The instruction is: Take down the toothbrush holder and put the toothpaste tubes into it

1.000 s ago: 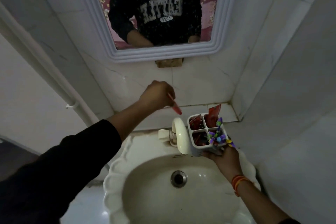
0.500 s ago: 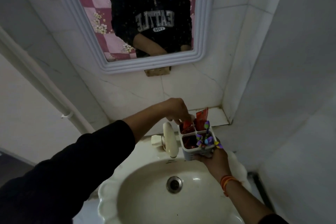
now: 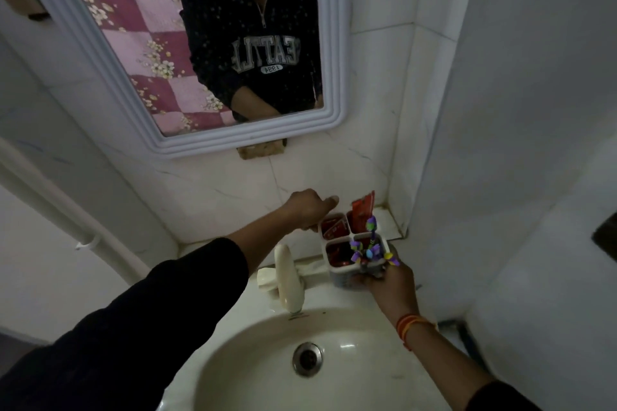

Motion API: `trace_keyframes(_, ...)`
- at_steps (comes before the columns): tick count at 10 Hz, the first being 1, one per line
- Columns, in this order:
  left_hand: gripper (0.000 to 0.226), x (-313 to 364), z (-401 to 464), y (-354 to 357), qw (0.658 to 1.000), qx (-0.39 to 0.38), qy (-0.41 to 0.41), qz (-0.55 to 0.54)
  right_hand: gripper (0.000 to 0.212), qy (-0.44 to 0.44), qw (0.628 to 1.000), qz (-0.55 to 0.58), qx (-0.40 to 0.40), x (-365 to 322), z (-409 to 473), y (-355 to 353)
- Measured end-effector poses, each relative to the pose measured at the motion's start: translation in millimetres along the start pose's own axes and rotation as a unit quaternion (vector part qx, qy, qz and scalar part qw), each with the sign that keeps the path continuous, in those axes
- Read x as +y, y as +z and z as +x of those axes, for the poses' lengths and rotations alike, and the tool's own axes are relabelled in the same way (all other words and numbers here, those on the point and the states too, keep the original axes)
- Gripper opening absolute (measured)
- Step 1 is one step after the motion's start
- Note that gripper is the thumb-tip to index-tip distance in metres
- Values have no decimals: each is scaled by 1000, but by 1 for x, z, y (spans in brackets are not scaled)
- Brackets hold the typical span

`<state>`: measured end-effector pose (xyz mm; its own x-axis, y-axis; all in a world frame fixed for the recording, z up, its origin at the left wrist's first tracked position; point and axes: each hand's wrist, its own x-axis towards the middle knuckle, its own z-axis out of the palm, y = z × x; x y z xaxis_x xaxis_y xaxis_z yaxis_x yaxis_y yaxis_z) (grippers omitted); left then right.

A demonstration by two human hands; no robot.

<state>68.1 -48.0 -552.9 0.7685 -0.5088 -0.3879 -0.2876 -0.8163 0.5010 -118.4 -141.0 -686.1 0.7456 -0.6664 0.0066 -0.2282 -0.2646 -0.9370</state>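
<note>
While the right hand [image 3: 389, 280] cups the toothbrush holder [image 3: 354, 245] from below, fingers curled around its base, the left hand [image 3: 309, 210] closes just beside its far rim; whether it pinches anything I cannot tell. Light rigid plastic, top-heavy with soft red toothpaste tubes [image 3: 364, 207]: best held low.

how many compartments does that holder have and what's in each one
4 compartments in the holder. Far left, far right and near left each hold red toothpaste tubes; the exact number of tubes is hard to tell. Near right holds a purple toothbrush.
</note>
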Motion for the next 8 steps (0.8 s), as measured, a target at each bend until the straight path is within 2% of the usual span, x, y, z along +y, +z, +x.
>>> trace_keyframes(1,62,13,24,4,986,35,-35,-157,67,5,1000,-26,11,-10,36,-15)
trace_keyframes(2,62,21,49,15,955,53,-70,-283,70,21,999,-25,9,-13,66,-24)
trace_keyframes(4,37,24,73,33,909,71,-89,-401,54,71,996,-45,3,2,103,-24)
trace_keyframes(6,28,23,58,37,893,63,-82,-439,55,76,996,-41,-4,-4,99,-23)
trace_keyframes(7,31,27,33,35,926,90,-70,-359,62,78,996,-38,-5,-3,86,-23)
trace_keyframes(8,32,32,-6,24,957,130,-50,-253,54,122,991,-60,-13,-11,68,-25)
